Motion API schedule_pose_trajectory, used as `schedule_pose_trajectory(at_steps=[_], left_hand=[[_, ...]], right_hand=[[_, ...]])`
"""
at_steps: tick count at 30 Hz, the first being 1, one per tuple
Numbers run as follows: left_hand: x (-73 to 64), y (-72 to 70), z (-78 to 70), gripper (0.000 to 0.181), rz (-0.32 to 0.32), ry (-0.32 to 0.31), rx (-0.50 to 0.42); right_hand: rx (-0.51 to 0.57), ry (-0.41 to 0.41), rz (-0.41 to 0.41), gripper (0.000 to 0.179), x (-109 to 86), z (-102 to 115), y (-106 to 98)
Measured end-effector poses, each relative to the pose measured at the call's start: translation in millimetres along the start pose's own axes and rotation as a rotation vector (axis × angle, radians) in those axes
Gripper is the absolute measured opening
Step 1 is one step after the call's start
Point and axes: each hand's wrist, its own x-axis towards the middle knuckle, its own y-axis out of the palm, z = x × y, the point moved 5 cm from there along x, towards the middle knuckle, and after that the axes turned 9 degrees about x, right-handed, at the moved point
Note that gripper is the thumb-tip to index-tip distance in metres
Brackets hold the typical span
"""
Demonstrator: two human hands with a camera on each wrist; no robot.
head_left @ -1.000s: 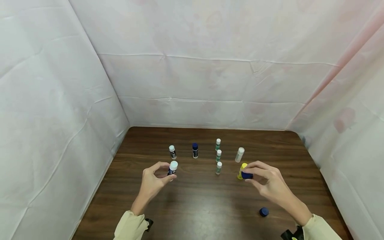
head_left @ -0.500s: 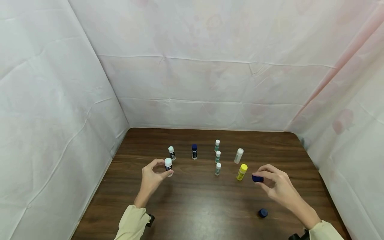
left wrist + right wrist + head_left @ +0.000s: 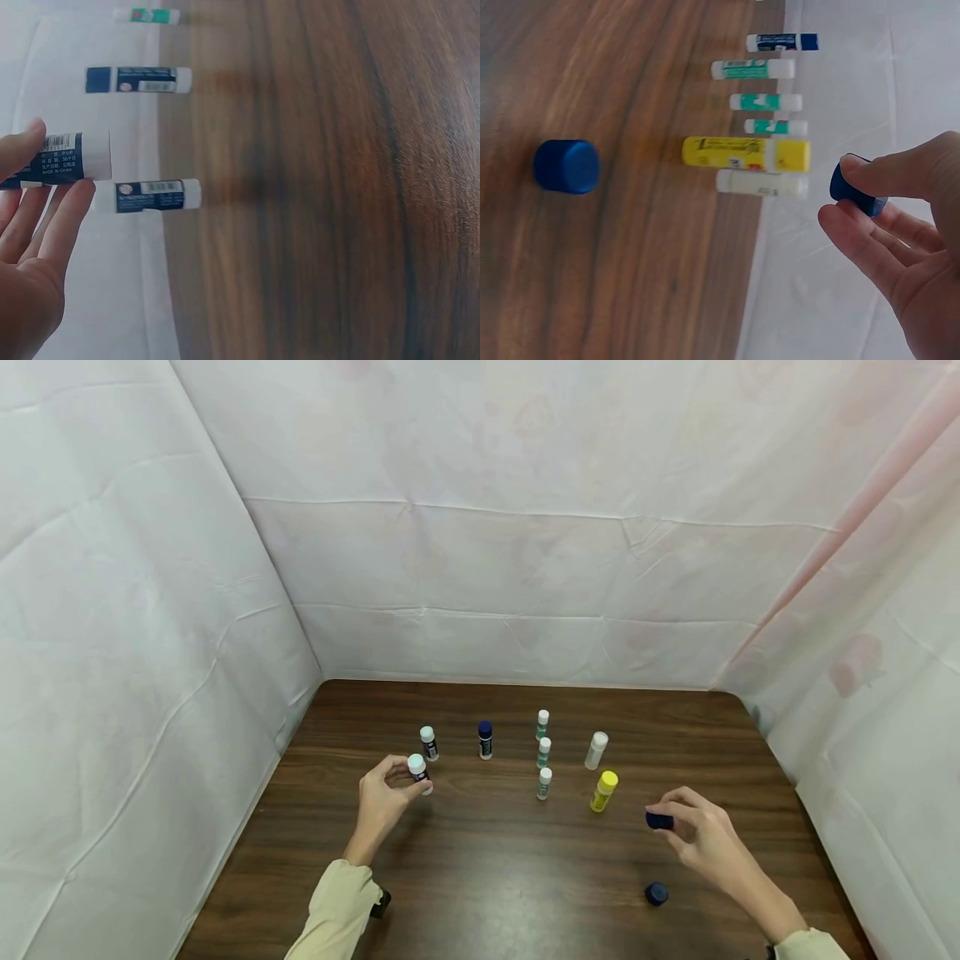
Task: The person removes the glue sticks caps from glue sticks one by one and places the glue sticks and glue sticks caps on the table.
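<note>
My left hand (image 3: 382,802) pinches a navy-labelled glue stick (image 3: 64,159) upright between thumb and fingers, above the table. Its top looks pale in the head view and is out of frame in the left wrist view. Just behind it stands a similar glue stick (image 3: 429,744), also with a pale top. On the right, my right hand (image 3: 705,837) holds a dark blue cap (image 3: 855,186) between thumb and fingertips, off the table. Another dark blue cap (image 3: 656,894) lies on the table in front of that hand.
A navy-capped glue stick (image 3: 486,740) stands at the back. Right of it is a row of three small green-labelled glue sticks (image 3: 543,753). A white one (image 3: 596,750) and a yellow one (image 3: 603,792) stand further right. White cloth (image 3: 480,568) surrounds the brown table (image 3: 480,860).
My right hand has moved right and nearer with the cap, away from the yellow glue stick. The left hand has shifted slightly left with its glue stick.
</note>
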Motion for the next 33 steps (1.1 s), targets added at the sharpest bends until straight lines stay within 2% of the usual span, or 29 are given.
schedule_pose_trajectory(at_steps=[3, 6, 15, 23, 33], left_hand=[[1.4, 2.0, 6.0, 0.038, -0.016, 0.007, 0.013], [3.5, 5.9, 14.3, 0.038, -0.021, -0.015, 0.039], [11.3, 15.8, 30.7, 0.036, -0.005, -0.103, 0.048], [11.2, 19.6, 40.4, 0.037, 0.010, -0.094, 0.113], [7.5, 23.6, 45.3, 0.037, 0.028, -0.132, 0.122]], right_hand=[[-0.001, 0.002, -0.001, 0.051, -5.2, -7, 4], [0.013, 0.030, 0.013, 0.049, -10.4, -15, 8], [0.021, 0.250, 0.084, 0.043, -30.6, -46, 22], [0.012, 0.406, 0.186, 0.033, -48.2, -70, 40], [0.040, 0.516, 0.276, 0.031, -60.5, -84, 59]])
